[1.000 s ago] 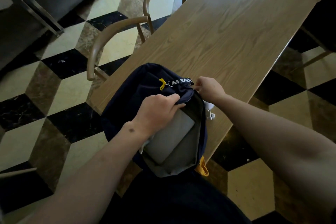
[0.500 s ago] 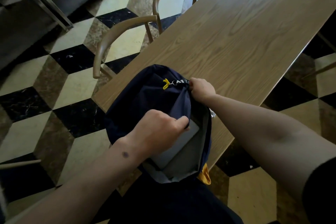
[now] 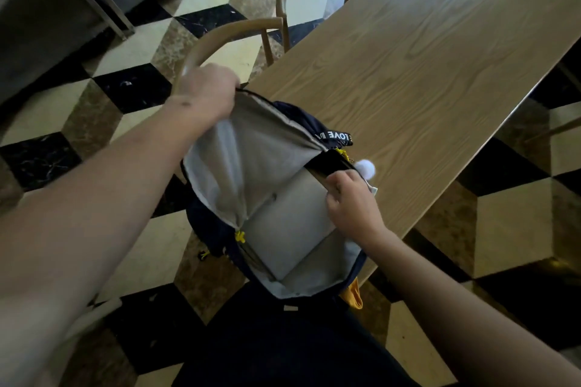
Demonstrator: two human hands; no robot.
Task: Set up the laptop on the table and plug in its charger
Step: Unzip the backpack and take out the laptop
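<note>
A navy backpack with grey lining lies unzipped on the near corner of the wooden table. My left hand grips the front flap and holds it lifted up and away to the left. Inside, a silver laptop lies flat against the lining. My right hand is at the laptop's upper right edge, fingers curled around it. No charger is visible.
Two wooden chairs with curved backs stand at the table's left side. A white fluffy pompom hangs by the bag's strap. The floor is tiled in a black, cream and brown cube pattern. A dark bench sits far left.
My left hand left the laptop and pulled the flap wide open to the left. My right hand moved from the bag's top handle down to the laptop's edge.
</note>
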